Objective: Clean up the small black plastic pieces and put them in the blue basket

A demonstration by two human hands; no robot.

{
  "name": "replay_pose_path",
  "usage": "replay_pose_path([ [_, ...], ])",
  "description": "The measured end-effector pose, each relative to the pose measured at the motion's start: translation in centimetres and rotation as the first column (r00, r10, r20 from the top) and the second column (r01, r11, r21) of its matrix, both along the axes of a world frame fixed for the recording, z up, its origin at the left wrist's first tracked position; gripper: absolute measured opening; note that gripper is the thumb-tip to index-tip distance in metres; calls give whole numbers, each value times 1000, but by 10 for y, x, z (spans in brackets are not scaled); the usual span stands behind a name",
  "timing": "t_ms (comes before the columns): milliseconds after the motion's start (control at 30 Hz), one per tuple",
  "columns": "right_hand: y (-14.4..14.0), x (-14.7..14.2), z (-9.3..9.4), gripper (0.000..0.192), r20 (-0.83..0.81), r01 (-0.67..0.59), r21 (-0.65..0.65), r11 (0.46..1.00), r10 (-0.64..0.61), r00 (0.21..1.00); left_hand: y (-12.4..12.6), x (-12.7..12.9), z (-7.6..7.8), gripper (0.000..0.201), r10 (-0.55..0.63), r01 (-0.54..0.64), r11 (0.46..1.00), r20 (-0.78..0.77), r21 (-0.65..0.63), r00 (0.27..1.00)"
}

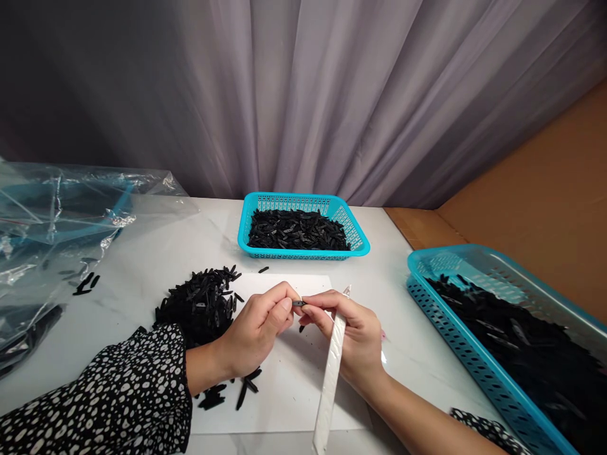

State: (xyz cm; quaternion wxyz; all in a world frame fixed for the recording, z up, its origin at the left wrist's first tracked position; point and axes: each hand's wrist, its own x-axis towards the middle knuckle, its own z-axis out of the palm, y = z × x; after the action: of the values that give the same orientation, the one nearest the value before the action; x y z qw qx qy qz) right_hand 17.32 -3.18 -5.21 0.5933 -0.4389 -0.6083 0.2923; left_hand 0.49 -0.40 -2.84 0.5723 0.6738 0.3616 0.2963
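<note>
Between the fingertips of both hands is a small, narrow black piece (298, 303) with light marks. My left hand (265, 325) pinches one end of it with thumb and index finger. At its other end, the thumb and index fingertips of my right hand (353, 335) meet the piece. A long white wrapped strip (329, 385) with a pointed upper end is tucked into my right hand and slants down toward the near edge. Left of my hands lies a heap of similar black pieces (203, 303). Beneath both hands is a white sheet (294, 398).
A blue basket (303, 254) of black pieces stands at the back. Another, larger blue basket (455, 341) with black pieces is on the right, beside a brown cardboard panel (535, 170). Clear plastic bags (61, 221) lie at the left. A grey curtain (303, 95) hangs behind.
</note>
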Motion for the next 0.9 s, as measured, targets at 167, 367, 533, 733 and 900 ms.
replay_pose_path([
  [167,2,-1,1,8,51,30,22,999,-31,998,3,3,0,27,29,-13,985,93,-170,995],
  [367,14,43,44,10,314,424,148,893,-449,836,20,5,3,14,230,-25,825,294,-565,928],
  [533,-5,124,62,27,756,776,288,560,-630,174,28,4,3,19,416,-92,776,396,-624,819],
  [733,-21,102,38,30,659,628,282,725,-622,423,29,3,-4,16,438,-96,792,451,-604,778],
  [900,-9,25,13,16,456,-3,-262,965,126,881,29,0,-6,51,408,-107,826,455,-553,792],
])
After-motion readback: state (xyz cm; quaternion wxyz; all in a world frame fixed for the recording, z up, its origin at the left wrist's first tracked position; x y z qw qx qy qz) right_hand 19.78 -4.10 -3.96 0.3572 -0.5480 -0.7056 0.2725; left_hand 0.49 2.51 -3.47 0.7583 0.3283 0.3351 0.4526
